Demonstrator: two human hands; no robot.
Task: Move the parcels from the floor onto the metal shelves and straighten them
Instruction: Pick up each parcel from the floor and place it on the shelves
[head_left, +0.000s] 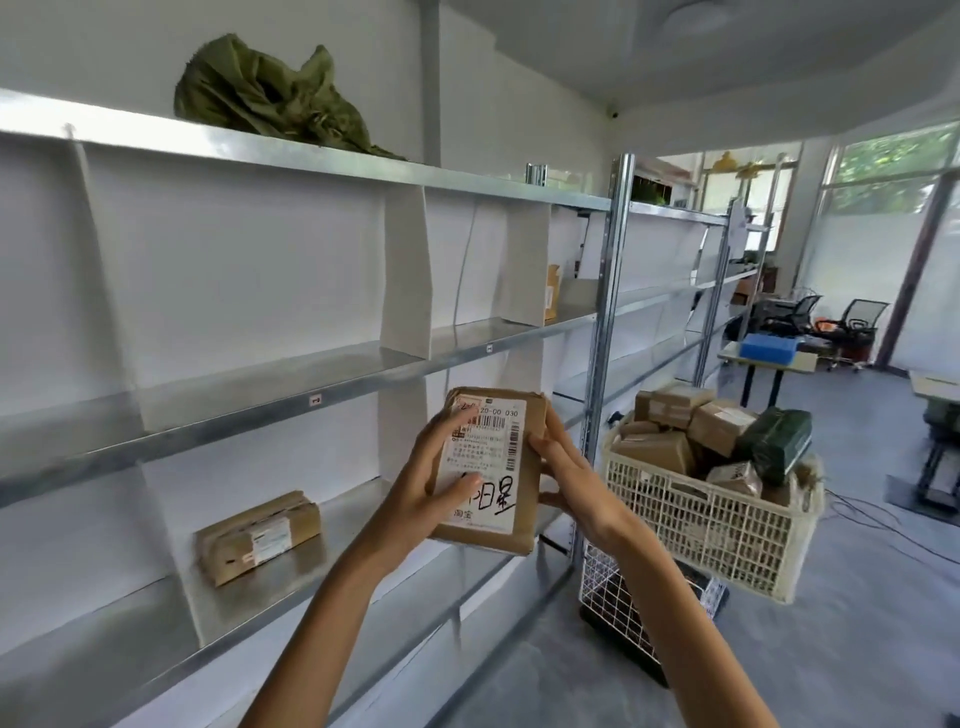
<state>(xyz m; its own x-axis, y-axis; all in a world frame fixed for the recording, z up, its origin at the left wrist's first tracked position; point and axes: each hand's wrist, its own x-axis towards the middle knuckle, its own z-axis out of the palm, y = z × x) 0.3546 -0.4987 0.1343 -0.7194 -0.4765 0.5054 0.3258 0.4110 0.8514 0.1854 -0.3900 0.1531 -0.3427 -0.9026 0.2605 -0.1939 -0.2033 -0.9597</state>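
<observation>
Metal shelves (291, 379): long, flat, shiny grey boards on thin metal posts. White sheets stand up between the boards and split them into boxes.
Basket (696, 525): white plastic with lots of little square holes. It sits on top of a wire cage (618, 597) by the end post.
Parcels in the basket (675, 415): a heap of brown paper and card boxes, and one dark green one.
Green cloth (270, 98): soft and crumpled, in a lump on the top shelf.
Arms: both are bare and reach up and forward in front of the shelves.
Left hand (421, 493): it holds the left edge of the held parcel, and its thumb lies flat across the white label.
Right hand (576, 478): its fingers curl round the right edge of the same parcel.
Held parcel (498, 452): flat, brown and wrinkly, standing upright in the air between the two hands. It has a white label with black bars and big pen marks.
Flat parcel (260, 535): brown, taped, with a small label. It lies alone on the lower shelf.
Small parcel (552, 291): brown, standing on the middle shelf behind a white sheet.
</observation>
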